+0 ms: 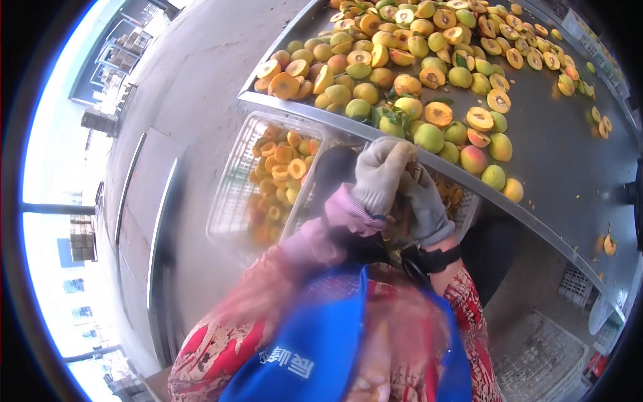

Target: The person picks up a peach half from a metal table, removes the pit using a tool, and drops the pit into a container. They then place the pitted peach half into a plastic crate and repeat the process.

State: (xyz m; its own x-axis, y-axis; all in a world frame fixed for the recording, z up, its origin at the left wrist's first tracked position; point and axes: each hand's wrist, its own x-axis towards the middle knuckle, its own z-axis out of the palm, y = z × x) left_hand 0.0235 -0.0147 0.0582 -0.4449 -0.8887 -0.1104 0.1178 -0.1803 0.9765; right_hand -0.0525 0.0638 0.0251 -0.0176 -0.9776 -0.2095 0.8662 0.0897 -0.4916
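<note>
My left hand, in a grey knit glove with a pink cuff, is closed with its fingertips pinched and turned down. Pressed close beside it is my right hand, also in a grey glove, with a black watch on the wrist. Its fingers curl in toward the left hand. Something small and brownish shows between them, but I cannot make out what it is. Both hands are just off the table's near edge, above a crate holding cut fruit. Whole and halved yellow peaches lie on the table right beyond them.
A metal table with a raised rim carries a large heap of peaches. To the left stands a white plastic crate of pitted peach halves. Another crate sits on the floor at lower right. Long metal bars lie further left.
</note>
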